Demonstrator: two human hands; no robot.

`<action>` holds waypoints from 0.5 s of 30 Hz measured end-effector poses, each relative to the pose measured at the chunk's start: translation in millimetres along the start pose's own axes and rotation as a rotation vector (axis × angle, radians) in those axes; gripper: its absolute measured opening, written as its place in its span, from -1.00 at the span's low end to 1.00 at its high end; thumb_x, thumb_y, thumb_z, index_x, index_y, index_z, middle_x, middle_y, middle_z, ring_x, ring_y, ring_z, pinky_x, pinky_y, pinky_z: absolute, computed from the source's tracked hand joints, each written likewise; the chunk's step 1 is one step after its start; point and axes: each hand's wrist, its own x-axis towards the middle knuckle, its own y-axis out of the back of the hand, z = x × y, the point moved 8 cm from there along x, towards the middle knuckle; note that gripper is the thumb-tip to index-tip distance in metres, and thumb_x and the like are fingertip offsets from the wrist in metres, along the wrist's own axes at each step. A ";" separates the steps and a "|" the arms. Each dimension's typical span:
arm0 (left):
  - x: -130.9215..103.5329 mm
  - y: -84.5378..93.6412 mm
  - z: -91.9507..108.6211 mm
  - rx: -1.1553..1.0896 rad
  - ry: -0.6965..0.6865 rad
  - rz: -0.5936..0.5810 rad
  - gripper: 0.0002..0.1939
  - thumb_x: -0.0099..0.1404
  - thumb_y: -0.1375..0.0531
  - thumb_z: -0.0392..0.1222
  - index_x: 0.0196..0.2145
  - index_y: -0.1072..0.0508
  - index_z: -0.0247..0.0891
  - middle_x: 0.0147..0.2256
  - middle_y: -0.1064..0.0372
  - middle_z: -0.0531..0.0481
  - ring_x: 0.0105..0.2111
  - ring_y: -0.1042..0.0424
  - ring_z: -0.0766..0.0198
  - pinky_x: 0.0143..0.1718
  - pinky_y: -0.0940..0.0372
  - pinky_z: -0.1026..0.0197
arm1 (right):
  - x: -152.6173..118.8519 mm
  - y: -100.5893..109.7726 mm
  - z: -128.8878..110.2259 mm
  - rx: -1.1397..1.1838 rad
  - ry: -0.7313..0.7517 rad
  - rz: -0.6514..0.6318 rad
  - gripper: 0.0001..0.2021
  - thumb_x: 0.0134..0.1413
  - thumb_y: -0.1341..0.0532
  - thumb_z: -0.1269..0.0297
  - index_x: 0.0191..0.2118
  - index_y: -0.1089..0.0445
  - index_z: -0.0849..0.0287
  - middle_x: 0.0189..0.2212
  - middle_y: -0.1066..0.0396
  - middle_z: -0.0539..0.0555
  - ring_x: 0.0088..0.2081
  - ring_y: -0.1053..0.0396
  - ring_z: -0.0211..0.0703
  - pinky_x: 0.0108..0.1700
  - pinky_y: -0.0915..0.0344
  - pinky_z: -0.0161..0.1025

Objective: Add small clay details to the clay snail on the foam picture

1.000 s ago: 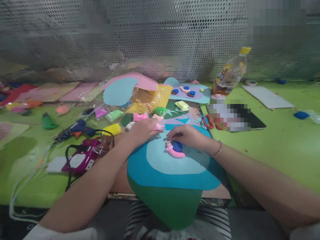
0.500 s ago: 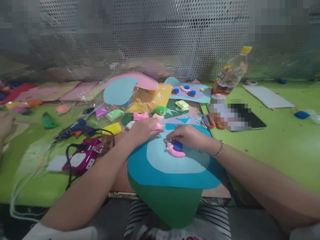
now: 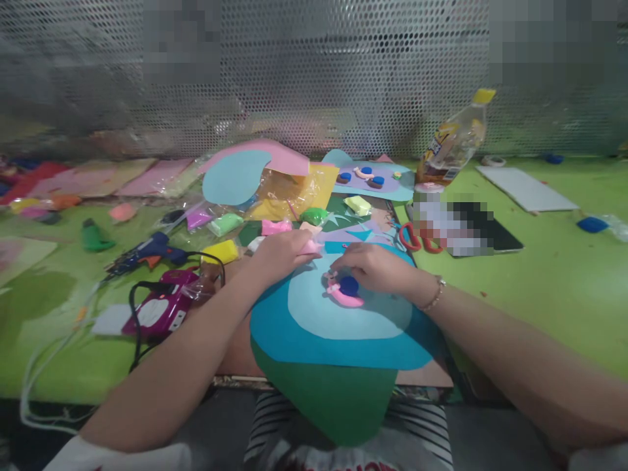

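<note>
A clay snail with a pink body (image 3: 349, 300) and a dark blue shell (image 3: 348, 286) lies on light blue paper (image 3: 343, 325), which rests on a larger darker blue sheet (image 3: 304, 351). Just above its head, my right hand (image 3: 369, 265) has its fingers curled downward; whatever the fingertips pinch is hidden. My left hand (image 3: 283, 254) is closed round a packet of pink clay (image 3: 310, 248) at the paper's upper left edge. Green paper (image 3: 338, 399) hangs from beneath the blue sheet towards my lap.
Clay packets, such as a yellow one (image 3: 220, 252), lie left of the paper by a glue gun (image 3: 152, 252) and a magenta power strip (image 3: 167, 307) with cables. To the right are red-handled scissors (image 3: 417, 239), a bottle (image 3: 454, 147) and a white board (image 3: 524, 188).
My right hand has lifted slightly up and right from the snail's head, showing more of the head. The left hand has barely moved. Another person's hand at the far left is gone.
</note>
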 end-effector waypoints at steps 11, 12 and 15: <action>0.8 -1.7 -1.9 0.001 0.018 -0.014 -0.56 0.30 -0.03 0.16 -0.07 -0.33 -0.24 -0.16 -0.44 -0.10 -0.15 -0.40 0.07 -0.29 -0.22 0.16 | -0.3 -1.5 -11.0 -0.099 0.054 -0.038 -0.67 0.04 -0.01 0.61 -0.26 -0.47 0.21 -0.43 -0.40 0.11 -0.30 -0.30 -0.16 -0.30 -0.22 -0.27; 0.8 -1.8 -2.2 0.002 0.022 -0.014 -0.55 0.30 -0.02 0.16 -0.07 -0.33 -0.23 -0.16 -0.44 -0.10 -0.15 -0.40 0.07 -0.29 -0.22 0.17 | -0.2 -1.8 -11.6 -0.097 0.057 -0.042 -0.68 0.06 -0.01 0.60 -0.27 -0.48 0.21 -0.44 -0.40 0.11 -0.31 -0.30 -0.16 -0.31 -0.21 -0.27; 0.7 -1.9 -2.6 0.006 0.030 -0.017 -0.56 0.30 -0.03 0.16 -0.07 -0.32 -0.23 -0.16 -0.44 -0.09 -0.15 -0.40 0.07 -0.31 -0.21 0.18 | -0.2 -1.1 -12.5 -0.093 0.061 -0.041 -0.71 0.12 -0.02 0.54 -0.27 -0.48 0.21 -0.46 -0.39 0.11 -0.31 -0.30 -0.17 -0.31 -0.22 -0.27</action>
